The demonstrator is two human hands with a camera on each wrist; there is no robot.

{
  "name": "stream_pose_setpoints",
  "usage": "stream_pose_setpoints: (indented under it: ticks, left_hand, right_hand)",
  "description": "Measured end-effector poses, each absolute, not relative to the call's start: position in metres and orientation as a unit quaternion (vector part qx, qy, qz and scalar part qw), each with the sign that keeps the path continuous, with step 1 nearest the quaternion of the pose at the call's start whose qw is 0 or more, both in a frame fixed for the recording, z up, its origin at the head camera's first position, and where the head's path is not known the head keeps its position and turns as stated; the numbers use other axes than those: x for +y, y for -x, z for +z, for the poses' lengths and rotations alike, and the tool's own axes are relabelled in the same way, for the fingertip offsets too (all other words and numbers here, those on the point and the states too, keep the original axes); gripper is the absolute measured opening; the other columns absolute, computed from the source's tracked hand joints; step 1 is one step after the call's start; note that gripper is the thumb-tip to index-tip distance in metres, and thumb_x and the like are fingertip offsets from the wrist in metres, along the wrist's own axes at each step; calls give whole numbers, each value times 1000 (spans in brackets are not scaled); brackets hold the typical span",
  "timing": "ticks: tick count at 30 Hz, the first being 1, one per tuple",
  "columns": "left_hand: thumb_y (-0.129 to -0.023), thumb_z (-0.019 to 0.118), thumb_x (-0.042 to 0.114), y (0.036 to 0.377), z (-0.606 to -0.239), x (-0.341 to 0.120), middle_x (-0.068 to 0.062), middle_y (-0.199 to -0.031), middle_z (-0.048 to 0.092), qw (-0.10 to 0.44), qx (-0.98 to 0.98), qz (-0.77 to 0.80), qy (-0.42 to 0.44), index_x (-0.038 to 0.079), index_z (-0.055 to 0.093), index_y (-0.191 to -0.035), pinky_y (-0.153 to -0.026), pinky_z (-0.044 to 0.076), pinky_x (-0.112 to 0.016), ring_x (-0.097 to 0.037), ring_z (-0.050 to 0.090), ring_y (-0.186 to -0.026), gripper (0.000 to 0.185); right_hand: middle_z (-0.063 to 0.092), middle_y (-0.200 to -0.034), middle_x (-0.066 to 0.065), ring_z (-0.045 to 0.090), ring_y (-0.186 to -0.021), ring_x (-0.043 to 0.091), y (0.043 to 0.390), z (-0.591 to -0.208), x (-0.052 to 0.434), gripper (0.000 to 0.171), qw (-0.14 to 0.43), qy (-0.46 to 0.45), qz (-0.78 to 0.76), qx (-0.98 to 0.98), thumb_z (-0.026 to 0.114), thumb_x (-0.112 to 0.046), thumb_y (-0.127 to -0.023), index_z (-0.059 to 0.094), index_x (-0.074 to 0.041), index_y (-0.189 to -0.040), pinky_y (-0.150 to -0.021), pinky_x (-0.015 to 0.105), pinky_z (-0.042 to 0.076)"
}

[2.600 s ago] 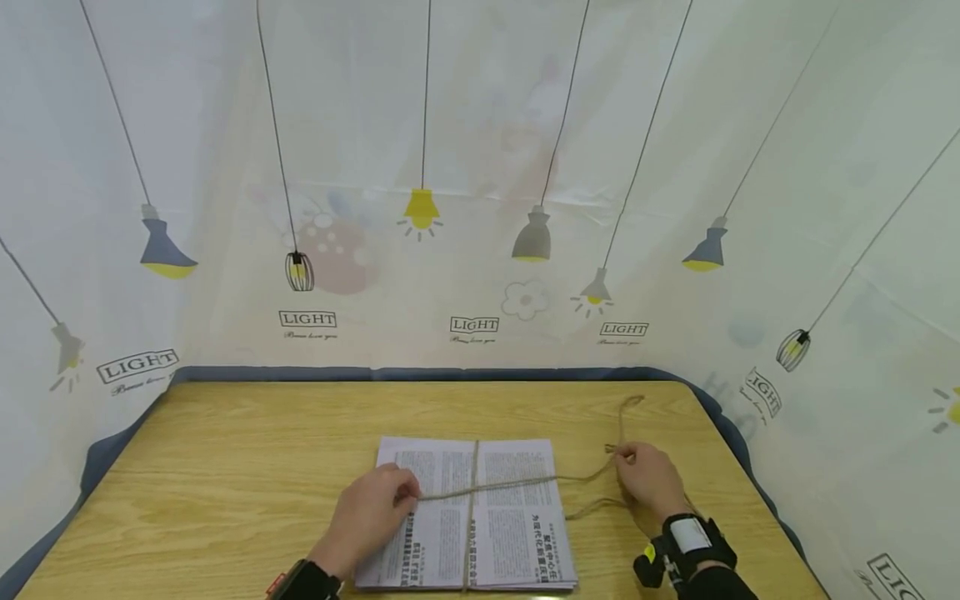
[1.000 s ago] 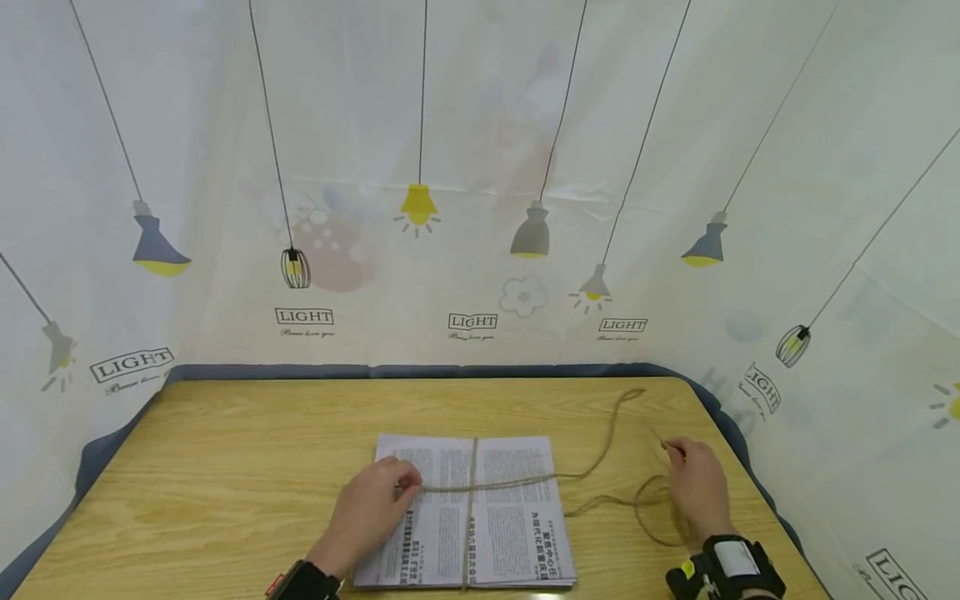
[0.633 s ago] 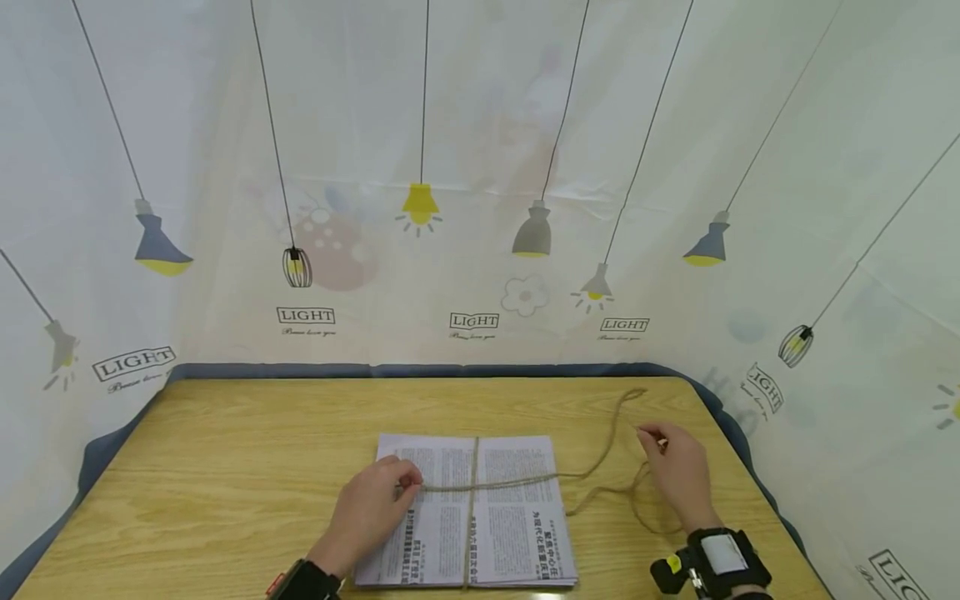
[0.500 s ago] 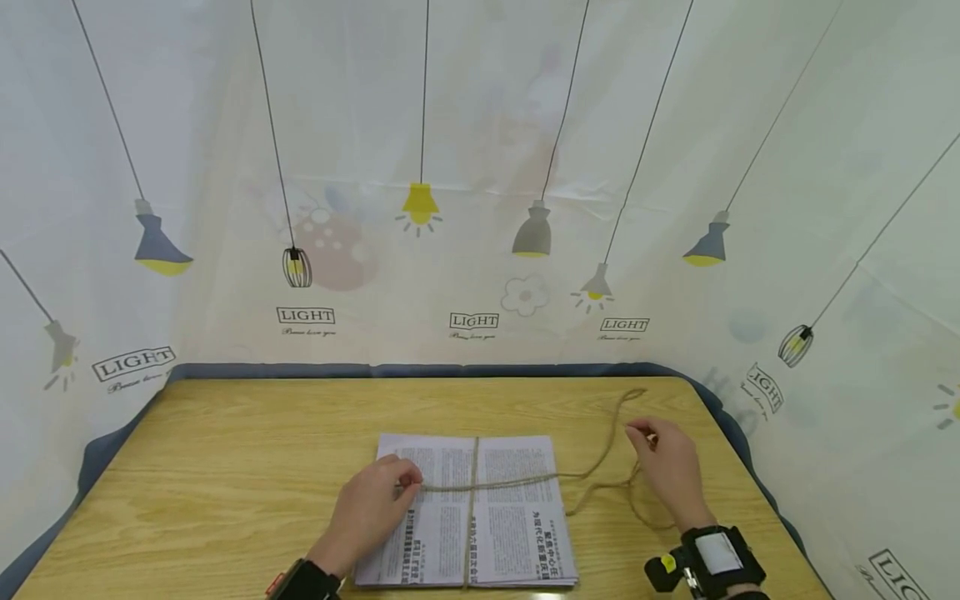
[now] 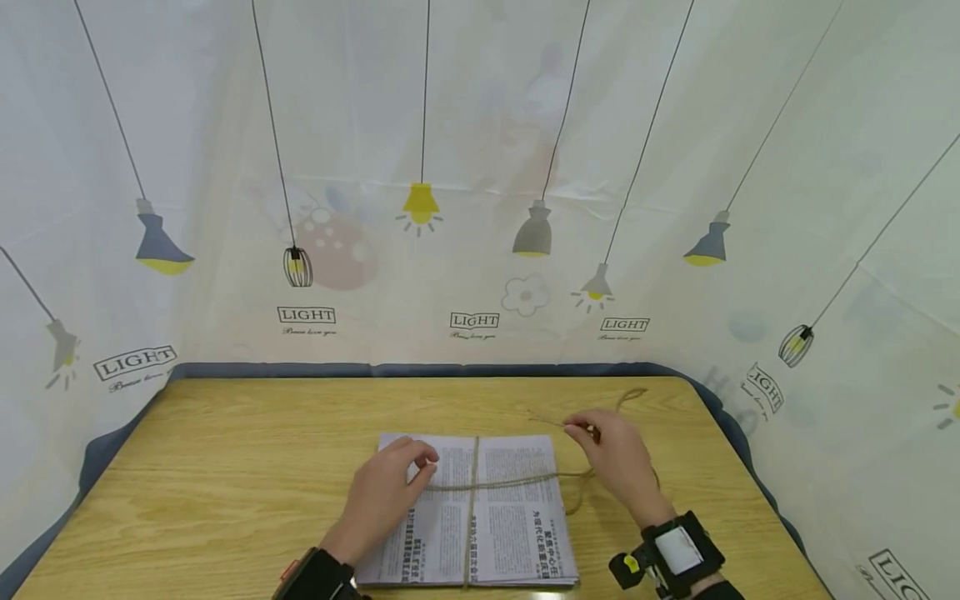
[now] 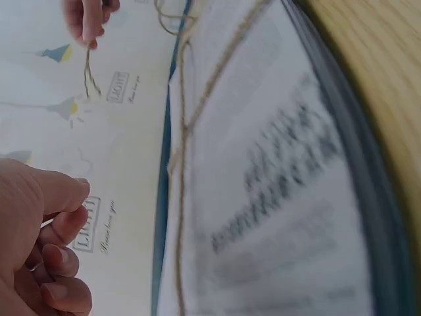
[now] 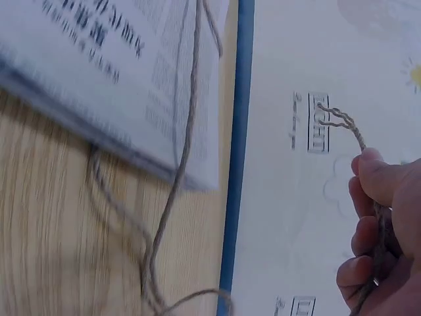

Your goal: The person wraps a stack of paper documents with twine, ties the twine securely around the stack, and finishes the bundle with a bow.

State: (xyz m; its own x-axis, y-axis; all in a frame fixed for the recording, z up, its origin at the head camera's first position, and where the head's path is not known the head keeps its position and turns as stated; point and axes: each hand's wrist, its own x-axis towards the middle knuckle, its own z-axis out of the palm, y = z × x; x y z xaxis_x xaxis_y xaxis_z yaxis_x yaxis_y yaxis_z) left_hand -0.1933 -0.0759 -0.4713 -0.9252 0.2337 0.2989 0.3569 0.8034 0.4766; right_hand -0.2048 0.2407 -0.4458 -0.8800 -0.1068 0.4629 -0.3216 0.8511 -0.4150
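A stack of newspapers (image 5: pixel 517 533) lies near the front of the table, with jute twine (image 5: pixel 525 481) running over its top both lengthwise and crosswise. My left hand (image 5: pixel 387 492) hovers over the stack's left side; the left wrist view shows its fingers (image 6: pixel 62 260) loosely bent with nothing between them. Beyond the stack's far right corner, my right hand (image 5: pixel 615 458) pinches the twine near a frayed, split end (image 7: pixel 342 120). More of that strand passes through the curled fingers of the right hand. In the left wrist view the crossing of the twine is visible on the paper.
The wooden table (image 5: pixel 247 467) has a dark blue padded edge (image 5: pixel 420 372) at the back. A loop of twine (image 5: pixel 632 396) lies at the back right. Behind the table hangs a pale curtain (image 5: pixel 360 125) printed with lamps. Each wrist wears a black strap device (image 5: pixel 678 550).
My right hand has carried the twine end leftward from the table's right side toward the stack. My left hand has let go of the crosswise twine and risen slightly.
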Motion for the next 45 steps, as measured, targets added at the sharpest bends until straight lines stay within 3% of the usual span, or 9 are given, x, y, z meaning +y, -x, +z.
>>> stream_pose_setpoints:
  ticks: [8, 13, 18, 23, 35, 45]
  left_hand:
    - [-89, 72, 26, 197, -448, -49, 13, -86, 60, 172, -918, -285, 216, 26, 70, -102, -54, 34, -17, 1, 41, -59, 13]
    - [-89, 71, 26, 202, -441, -36, 10, -88, 62, 185, -911, -273, 248, 23, 71, -105, -54, 37, -16, -1, 49, -63, 16]
    - [-89, 71, 28, 206, -441, -29, 8, -90, 64, 176, -914, -260, 259, 23, 72, -102, -57, 42, -17, -5, 57, -69, 14]
    - [-91, 69, 27, 206, -442, -29, 8, -88, 63, 166, -917, -259, 254, 24, 71, -94, -59, 42, -18, -3, 53, -68, 4]
    - [-89, 71, 28, 209, -448, -48, 11, -82, 61, 162, -938, -240, 193, 26, 69, -88, -55, 38, -17, 0, 50, -63, 4]
    - [-90, 69, 34, 207, -446, -48, 10, -83, 60, 124, -929, -252, 240, 23, 72, -104, -56, 39, -17, -1, 49, -63, 18]
  right_hand:
    - [70, -87, -7, 51, -67, 2, 208, -446, 200, 6, 176, -135, 260, -940, 73, -21, -87, 74, -21, -93, -61, 20, 44]
    - [69, -84, -11, 50, -65, 0, 208, -442, 181, 10, 151, -170, 270, -936, 70, -29, -88, 74, -20, -91, -62, 20, 43]
    - [69, -83, -12, 49, -65, -1, 206, -438, 167, 10, 145, -194, 299, -923, 69, -28, -89, 73, -19, -91, -61, 19, 43]
    - [68, -84, -11, 49, -65, 1, 204, -436, 161, 7, 140, -197, 311, -919, 71, -25, -88, 73, -20, -93, -62, 20, 43]
    - [66, -85, -12, 52, -68, 0, 202, -438, 174, 7, 151, -153, 324, -921, 70, -21, -89, 72, -20, -96, -63, 21, 45]
    - [65, -85, -12, 47, -65, 0, 204, -433, 162, 9, 156, -193, 306, -919, 67, -28, -91, 72, -21, -94, -62, 20, 42]
